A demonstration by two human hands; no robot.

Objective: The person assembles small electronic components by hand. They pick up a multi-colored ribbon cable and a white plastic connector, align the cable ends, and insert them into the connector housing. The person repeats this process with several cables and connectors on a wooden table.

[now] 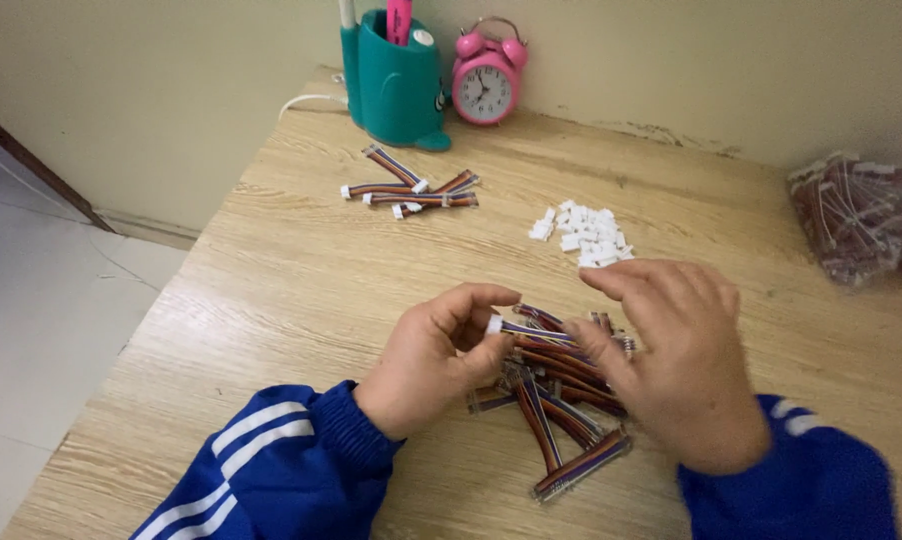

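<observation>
Your right hand lies over the right half of the wire pile in the lower middle of the frame, so the wires beneath it are hidden, and motion blur softens its fingers. Whether it grips anything you cannot tell; its fingers are spread loosely, palm down. At the right edge, a clear bag of reddish wires is blurred and cut off by the frame. Both blue sleeves run out of the bottom edge.

Your left hand is curled, thumb and forefinger pinching one ribbon wire just behind its white plug, holding it level above the pile. The pile rests on the wooden counter.

Toward the upper middle lie a few finished wires with white plugs and a small heap of white connectors. Behind them stand a teal pen holder and a pink alarm clock.
</observation>
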